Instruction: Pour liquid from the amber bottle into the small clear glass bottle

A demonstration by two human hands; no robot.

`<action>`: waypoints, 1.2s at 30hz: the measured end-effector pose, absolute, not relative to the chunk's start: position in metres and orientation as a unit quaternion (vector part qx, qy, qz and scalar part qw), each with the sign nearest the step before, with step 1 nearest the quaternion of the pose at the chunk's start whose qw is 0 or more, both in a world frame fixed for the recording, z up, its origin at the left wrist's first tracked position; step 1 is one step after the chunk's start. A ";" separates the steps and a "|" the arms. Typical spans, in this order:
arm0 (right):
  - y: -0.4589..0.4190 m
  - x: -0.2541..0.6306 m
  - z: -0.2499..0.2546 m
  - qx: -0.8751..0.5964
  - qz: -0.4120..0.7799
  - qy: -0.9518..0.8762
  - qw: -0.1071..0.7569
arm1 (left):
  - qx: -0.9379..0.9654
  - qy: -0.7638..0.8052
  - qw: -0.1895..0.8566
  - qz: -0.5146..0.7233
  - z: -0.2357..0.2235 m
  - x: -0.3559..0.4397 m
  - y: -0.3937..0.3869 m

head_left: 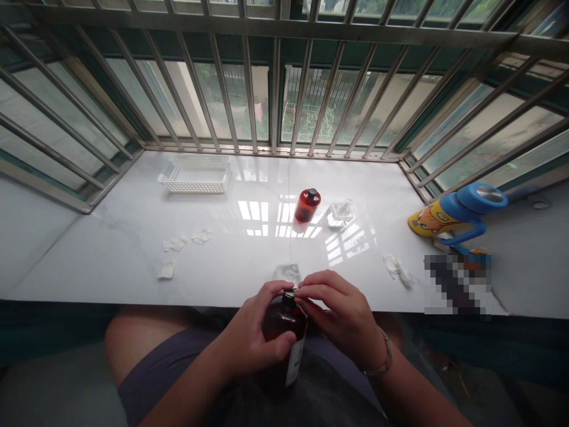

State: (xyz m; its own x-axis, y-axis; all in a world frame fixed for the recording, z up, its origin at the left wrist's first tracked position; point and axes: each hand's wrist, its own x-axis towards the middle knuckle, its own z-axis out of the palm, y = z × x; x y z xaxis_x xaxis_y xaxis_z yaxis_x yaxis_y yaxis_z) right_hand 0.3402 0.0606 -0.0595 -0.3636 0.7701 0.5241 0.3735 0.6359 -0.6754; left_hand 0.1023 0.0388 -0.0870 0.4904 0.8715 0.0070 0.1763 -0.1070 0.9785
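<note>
A large dark amber bottle (284, 326) with a black cap (288, 296) and a white label stands upright between my thighs and the table edge. My left hand (253, 338) is wrapped around its shoulder, thumb across the front and index finger over the top near the cap. From the other side, my right hand (340, 308) has its thumb and fingers pinched at the cap's right edge; the fingertips partly hide it. Just behind the bottle, on the table edge, sits a small clear square glass container (288, 273).
On the white tabletop (249, 261) are a smaller amber bottle (307, 205), a glass jar with a stopper (340, 213), a white basket (195, 178) and crumpled tissues (202, 236). A blue-and-yellow flask (453, 209) stands at right, beside a blurred-out dark object. Barred windows enclose the back.
</note>
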 end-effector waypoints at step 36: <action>0.064 0.350 -0.064 -0.366 0.486 -0.693 0.387 | 0.690 0.350 0.561 0.294 -0.092 0.107 0.037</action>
